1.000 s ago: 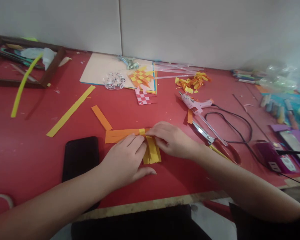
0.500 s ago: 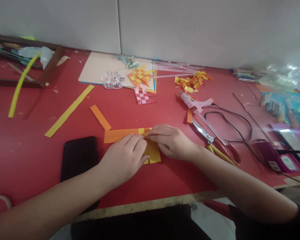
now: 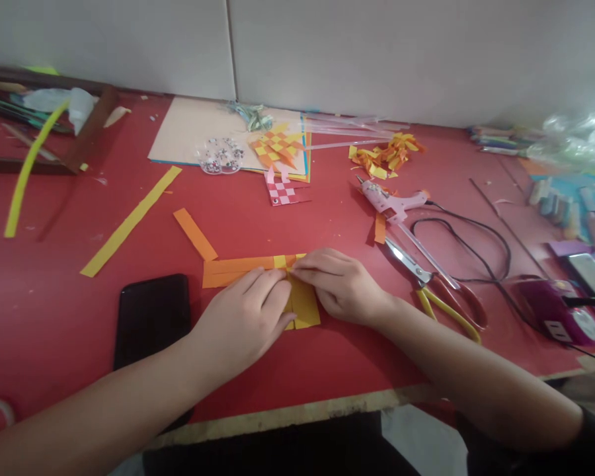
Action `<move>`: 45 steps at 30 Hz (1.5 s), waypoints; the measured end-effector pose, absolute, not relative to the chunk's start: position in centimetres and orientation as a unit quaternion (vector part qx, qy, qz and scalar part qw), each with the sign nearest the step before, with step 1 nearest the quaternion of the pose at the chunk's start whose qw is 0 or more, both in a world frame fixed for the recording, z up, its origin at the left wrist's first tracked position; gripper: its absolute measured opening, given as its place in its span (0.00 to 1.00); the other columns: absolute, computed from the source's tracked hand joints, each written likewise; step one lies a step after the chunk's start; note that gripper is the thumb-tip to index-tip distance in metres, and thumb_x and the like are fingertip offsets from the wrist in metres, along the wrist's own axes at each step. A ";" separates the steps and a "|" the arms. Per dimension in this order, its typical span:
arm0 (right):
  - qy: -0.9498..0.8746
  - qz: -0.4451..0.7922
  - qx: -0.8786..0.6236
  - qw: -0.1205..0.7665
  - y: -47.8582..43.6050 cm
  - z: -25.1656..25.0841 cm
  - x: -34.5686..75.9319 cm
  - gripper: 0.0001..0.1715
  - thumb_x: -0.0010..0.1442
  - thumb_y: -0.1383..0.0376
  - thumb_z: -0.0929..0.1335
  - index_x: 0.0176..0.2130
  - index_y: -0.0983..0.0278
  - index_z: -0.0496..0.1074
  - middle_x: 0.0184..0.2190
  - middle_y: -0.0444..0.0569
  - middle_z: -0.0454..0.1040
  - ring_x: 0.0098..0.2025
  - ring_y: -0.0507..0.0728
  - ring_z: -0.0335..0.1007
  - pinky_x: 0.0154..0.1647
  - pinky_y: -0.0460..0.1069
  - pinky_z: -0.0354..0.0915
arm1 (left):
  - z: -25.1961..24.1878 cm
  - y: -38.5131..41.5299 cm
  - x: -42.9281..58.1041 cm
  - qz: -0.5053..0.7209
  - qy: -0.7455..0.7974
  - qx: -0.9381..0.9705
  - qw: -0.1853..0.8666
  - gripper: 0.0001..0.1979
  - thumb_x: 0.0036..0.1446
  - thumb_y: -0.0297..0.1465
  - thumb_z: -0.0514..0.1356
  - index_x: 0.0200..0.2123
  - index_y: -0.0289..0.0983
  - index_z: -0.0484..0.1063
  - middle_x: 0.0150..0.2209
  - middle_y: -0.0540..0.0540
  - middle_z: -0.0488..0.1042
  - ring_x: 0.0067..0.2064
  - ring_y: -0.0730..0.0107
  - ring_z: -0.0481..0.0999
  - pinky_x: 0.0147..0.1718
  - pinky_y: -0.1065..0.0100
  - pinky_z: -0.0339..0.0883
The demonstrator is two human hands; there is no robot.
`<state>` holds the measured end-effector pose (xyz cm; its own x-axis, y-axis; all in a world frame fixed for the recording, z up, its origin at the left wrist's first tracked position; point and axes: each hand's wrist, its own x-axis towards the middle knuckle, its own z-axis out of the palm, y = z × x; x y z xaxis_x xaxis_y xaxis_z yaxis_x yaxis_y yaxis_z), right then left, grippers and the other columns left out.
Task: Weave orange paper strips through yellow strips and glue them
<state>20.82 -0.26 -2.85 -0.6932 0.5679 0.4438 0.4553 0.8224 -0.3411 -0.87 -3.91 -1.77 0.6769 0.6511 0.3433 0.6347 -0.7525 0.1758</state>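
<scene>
So, left hand [image 3: 242, 317] lies flat, fingers pressing the yellow strips [image 3: 306, 307] down, while right hand [image 3: 340, 287] pinches them where they cross the orange strips [image 3: 235, 270]; phone [image 3: 151, 320] sits just left.

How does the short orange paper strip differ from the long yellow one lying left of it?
The orange strip is far shorter than the yellow strip. The orange strip slants up to the left, while the yellow strip slants up to the right. Both are loose and lie flat on the red table.

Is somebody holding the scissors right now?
No, the scissors lie untouched on the red table, beside the right hand, which presses the paper strips.
</scene>
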 end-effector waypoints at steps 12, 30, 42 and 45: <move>-0.912 0.106 -0.287 0.272 -0.3 -3.3 20.2 0.18 0.62 0.78 0.58 0.40 0.67 0.74 0.40 0.54 0.75 0.44 0.57 0.71 0.46 0.53 0.74 | -1.8 -4.0 -0.9 0.180 0.352 0.919 0.007 0.17 0.62 0.32 0.57 0.49 0.24 0.71 0.46 0.33 0.75 0.46 0.50 0.76 0.45 0.54 0.75; -0.891 0.129 -0.321 0.293 -0.5 -3.2 20.6 0.20 0.56 0.75 0.62 0.46 0.65 0.75 0.43 0.55 0.76 0.46 0.59 0.72 0.48 0.57 0.73 | -1.8 -3.6 -1.0 0.175 0.364 0.913 0.055 0.22 0.62 0.31 0.56 0.53 0.20 0.69 0.49 0.30 0.73 0.50 0.48 0.73 0.47 0.51 0.74; -0.874 0.204 -0.329 0.294 -0.3 -1.8 21.6 0.18 0.55 0.76 0.62 0.44 0.63 0.69 0.47 0.55 0.73 0.51 0.59 0.69 0.51 0.57 0.69 | -1.9 -3.0 -0.7 0.195 0.355 0.914 0.037 0.16 0.61 0.27 0.51 0.47 0.26 0.73 0.45 0.33 0.73 0.47 0.51 0.72 0.50 0.48 0.71; -0.872 0.200 -0.356 0.271 -0.3 -1.1 22.4 0.09 0.58 0.72 0.66 0.40 0.62 0.70 0.41 0.52 0.74 0.45 0.58 0.70 0.47 0.56 0.68 | -1.9 -2.9 -0.7 0.188 0.352 0.917 0.027 0.18 0.63 0.30 0.52 0.50 0.27 0.72 0.44 0.35 0.74 0.46 0.51 0.72 0.49 0.47 0.71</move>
